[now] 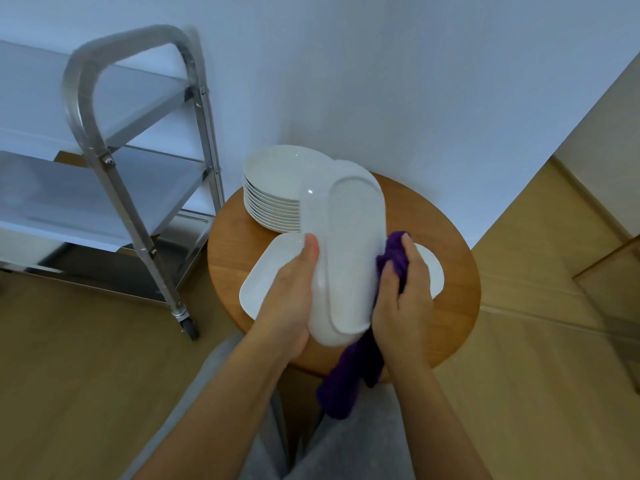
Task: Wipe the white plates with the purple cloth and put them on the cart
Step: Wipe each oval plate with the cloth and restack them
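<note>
My left hand (291,296) grips a long oval white plate (349,251) by its left rim and holds it tilted on edge, underside toward me, above the round wooden table (460,271). My right hand (403,299) clutches the purple cloth (394,256) against the plate's right rim; the cloth's tail hangs down below the plate. Another flat white plate (266,275) lies on the table under my hands. A stack of several white plates (273,188) stands at the table's back. The metal cart (114,157) is to the left.
The cart has steel shelves and a caster wheel (188,327) near the table's left edge. A white wall rises behind the table. Wood flooring (86,375) spreads left and right. My grey-clad knees are at the bottom.
</note>
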A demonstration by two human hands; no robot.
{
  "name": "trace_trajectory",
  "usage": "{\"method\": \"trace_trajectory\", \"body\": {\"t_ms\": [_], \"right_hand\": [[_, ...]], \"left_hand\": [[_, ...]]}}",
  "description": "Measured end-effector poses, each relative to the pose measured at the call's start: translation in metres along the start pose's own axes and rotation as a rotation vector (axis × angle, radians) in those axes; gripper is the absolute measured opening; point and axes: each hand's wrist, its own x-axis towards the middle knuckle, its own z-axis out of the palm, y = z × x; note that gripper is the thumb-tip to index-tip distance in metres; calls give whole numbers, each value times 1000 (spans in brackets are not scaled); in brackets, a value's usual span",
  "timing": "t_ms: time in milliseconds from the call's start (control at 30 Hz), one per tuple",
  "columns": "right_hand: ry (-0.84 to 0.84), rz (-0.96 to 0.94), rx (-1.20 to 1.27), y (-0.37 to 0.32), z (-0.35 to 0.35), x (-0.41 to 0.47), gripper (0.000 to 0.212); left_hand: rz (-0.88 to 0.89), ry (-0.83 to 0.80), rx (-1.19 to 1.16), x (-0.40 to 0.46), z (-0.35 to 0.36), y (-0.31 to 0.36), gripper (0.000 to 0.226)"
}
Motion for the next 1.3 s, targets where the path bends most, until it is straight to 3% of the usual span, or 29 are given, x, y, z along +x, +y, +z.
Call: {"method": "trace_trajectory", "body": {"t_ms": [133, 267, 333, 400, 467, 533, 600, 633, 667, 733, 800, 900, 967, 1300], "right_hand": [[14, 209, 148, -22, 2, 12, 41], [-172, 410, 417, -37, 4, 0, 43], [-258, 436, 441, -39, -1, -3, 71], [-239, 444, 409, -37, -4, -2, 90], [-131, 490, 402, -33, -5, 2, 70], [-41, 568, 434, -28, -6, 3, 48], [10, 653, 497, -21, -10, 3, 35], [40, 702, 545, -18, -11, 4, 30], [66, 747, 592, -16, -13, 5, 27], [101, 799, 642, -10, -15, 7, 25], [90, 808, 638, -5, -14, 8, 24], [41, 820, 618, 1, -8, 5, 12], [35, 840, 625, 6, -3, 3, 14], [101, 786, 434, 25, 10, 11, 36]], "left_hand": [[57, -20, 408, -16, 17, -18, 32], [199, -69, 631, -17, 20, -30, 39], [259, -122, 666, -16, 16, -24, 43], [174, -150, 643, -15, 15, -21, 35], [-14, -135, 621, -7, 21, -26, 25], [-44, -139, 797, 1, 22, -35, 20], [247, -16, 920, 3, 20, -30, 30], [399, -37, 1024, 5, 16, -28, 41], [427, -47, 1096, 6, 9, -26, 51], [240, 70, 1118, 10, -8, -28, 61], [75, 154, 1105, 15, -22, -38, 55], [-11, 249, 858, 24, -39, -50, 31], [-55, 230, 772, 29, -48, -52, 29], [99, 373, 827, 50, -84, -43, 37]]}}
